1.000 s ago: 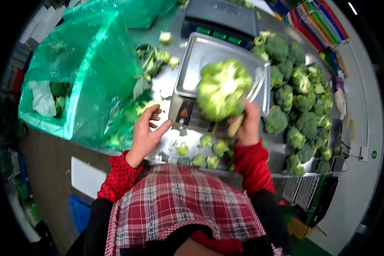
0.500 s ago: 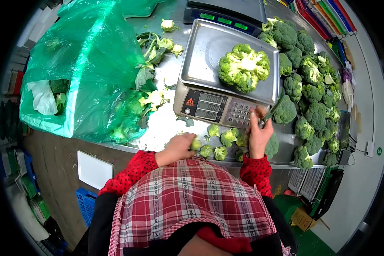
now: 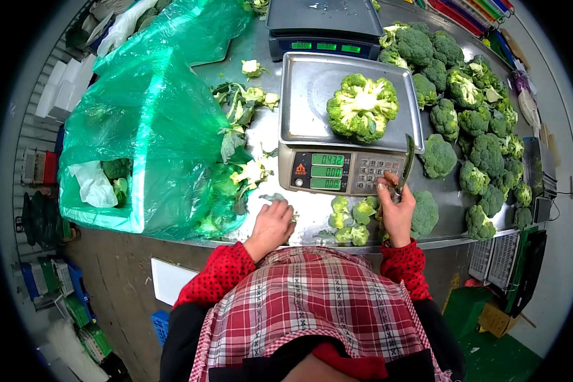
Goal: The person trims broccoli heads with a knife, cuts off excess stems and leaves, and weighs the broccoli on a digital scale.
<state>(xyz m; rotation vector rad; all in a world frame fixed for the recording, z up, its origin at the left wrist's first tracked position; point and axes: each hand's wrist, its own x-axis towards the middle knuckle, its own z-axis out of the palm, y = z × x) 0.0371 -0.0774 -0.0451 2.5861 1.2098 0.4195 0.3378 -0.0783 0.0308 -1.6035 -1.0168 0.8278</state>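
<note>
My right hand (image 3: 397, 213) grips a small knife (image 3: 409, 162), its curved blade pointing up and away from me, beside the scale's keypad. My left hand (image 3: 272, 224) lies palm down on the steel table, fingers stretched forward and slightly apart. Between my hands, several small broccoli florets (image 3: 342, 219) form a cluster near the table edge. Beyond them stands a weighing scale (image 3: 312, 172) with green lit digits. On its steel pan (image 3: 305, 95) rests a large broccoli head (image 3: 363, 108), its cut stem side facing up.
Several broccoli heads (image 3: 487, 153) are heaped at the right. A green plastic bag (image 3: 153, 127) lines a container on the left, with trimmed leaves and stalks (image 3: 239, 114) beside it. A second scale (image 3: 325, 25) stands behind. The table's front edge (image 3: 452, 242) runs before me.
The florets now sit closer together, towards the right. My left hand, earlier at a floret, lies with fingers extended. The front scale's digits have lit up green. The whole view has shifted.
</note>
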